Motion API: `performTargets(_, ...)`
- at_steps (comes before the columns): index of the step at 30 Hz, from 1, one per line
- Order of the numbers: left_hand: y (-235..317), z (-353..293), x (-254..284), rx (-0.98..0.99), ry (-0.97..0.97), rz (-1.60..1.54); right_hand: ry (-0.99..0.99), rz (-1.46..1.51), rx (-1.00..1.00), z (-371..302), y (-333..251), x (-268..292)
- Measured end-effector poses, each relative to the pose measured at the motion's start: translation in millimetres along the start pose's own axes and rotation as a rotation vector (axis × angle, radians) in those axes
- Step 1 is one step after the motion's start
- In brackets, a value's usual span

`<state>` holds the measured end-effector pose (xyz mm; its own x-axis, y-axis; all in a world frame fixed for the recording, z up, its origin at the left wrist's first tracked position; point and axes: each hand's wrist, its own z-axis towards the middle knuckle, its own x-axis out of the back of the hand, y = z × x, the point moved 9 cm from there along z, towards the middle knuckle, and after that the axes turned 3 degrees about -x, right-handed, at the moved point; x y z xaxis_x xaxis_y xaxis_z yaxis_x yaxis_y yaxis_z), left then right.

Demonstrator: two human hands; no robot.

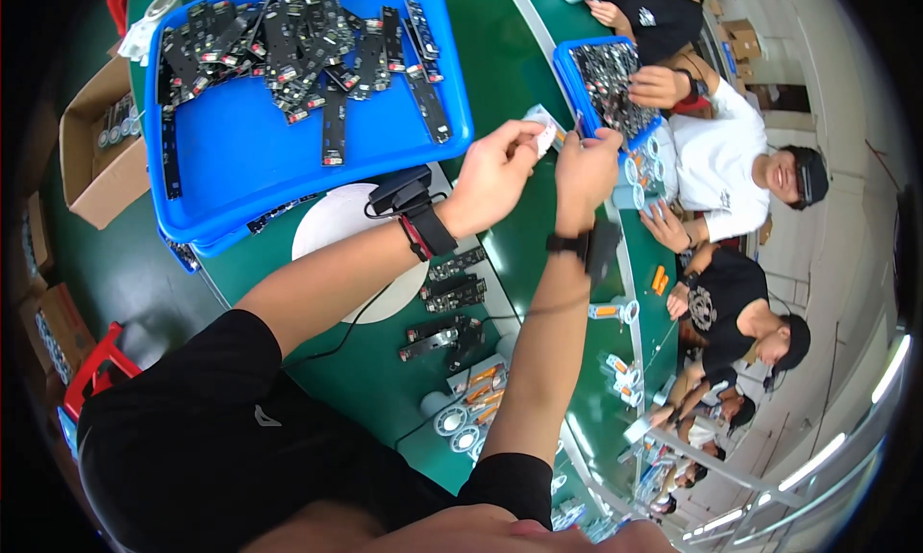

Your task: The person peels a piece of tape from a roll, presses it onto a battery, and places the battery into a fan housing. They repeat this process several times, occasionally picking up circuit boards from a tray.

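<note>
Pinching a small white label [544,136] between both hands, left hand [495,173] gripping its edge, right hand [585,163] fingertips closed on it, above the green tabletop [500,53] beside blue tray [250,159] of circuit strips [298,48].

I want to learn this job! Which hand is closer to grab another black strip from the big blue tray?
Probably the left hand: it is nearer the big blue tray of black strips. The right hand is farther away. Both pinch a small white piece.
</note>
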<state>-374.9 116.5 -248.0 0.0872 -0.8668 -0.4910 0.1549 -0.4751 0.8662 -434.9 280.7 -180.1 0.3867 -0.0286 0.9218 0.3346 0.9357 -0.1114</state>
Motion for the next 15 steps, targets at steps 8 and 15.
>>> performTargets(8,0,-3,-17,0.040,-0.108,-0.007,-0.437,0.091,0.274,-183,99,60)
performTargets(15,-2,-8,-19,0.050,-0.152,0.042,-0.644,-0.096,0.308,-224,76,43)
